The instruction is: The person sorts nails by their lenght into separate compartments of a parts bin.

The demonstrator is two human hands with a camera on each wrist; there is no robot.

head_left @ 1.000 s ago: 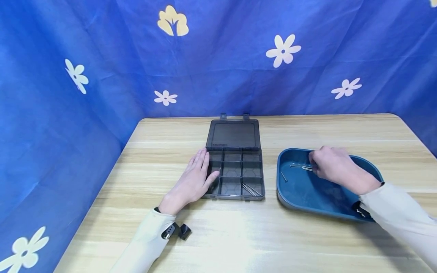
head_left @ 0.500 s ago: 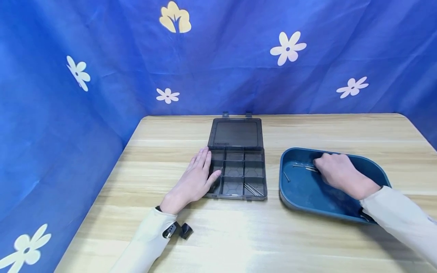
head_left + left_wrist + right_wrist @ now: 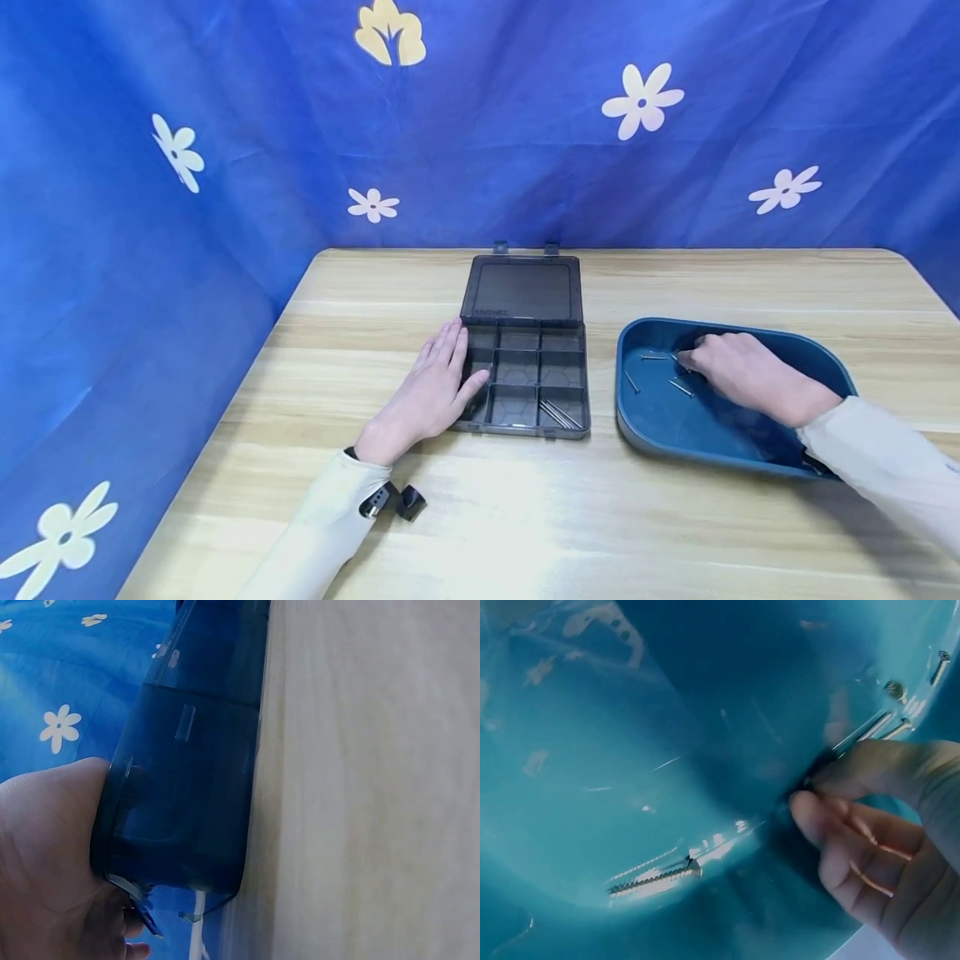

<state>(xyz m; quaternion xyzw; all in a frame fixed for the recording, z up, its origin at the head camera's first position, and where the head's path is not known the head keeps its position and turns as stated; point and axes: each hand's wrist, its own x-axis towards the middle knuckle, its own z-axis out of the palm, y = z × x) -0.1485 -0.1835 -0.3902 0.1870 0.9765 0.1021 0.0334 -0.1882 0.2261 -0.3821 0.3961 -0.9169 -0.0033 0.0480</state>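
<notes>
My left hand [image 3: 423, 392] rests on the left side of a dark translucent compartment box [image 3: 516, 432], fingers straight and thumb over its near-left compartment. In the left wrist view the hand lies against the box's wall [image 3: 184, 787]. Several slim metal screws [image 3: 558, 414] lie in the near-right compartment. My right hand [image 3: 738, 375] reaches into a blue tray [image 3: 720, 446], and its thumb and index finger pinch a screw [image 3: 677, 360] near the far wall. Other loose screws lie left of the hand, one [image 3: 681, 387] toward the middle. The right wrist view shows a threaded screw [image 3: 654, 882].
The box's lid [image 3: 522, 287] is folded back, its two latches toward the curtain. A blue flowered curtain [image 3: 480, 125] hangs behind and to the left of the wooden table [image 3: 480, 517]. Black straps with small devices [image 3: 393, 502] sit on the wrists.
The screws beside my right fingers have spread apart, and one now lies closer to the tray's middle. My left hand keeps its place on the box. The head view has shifted slightly.
</notes>
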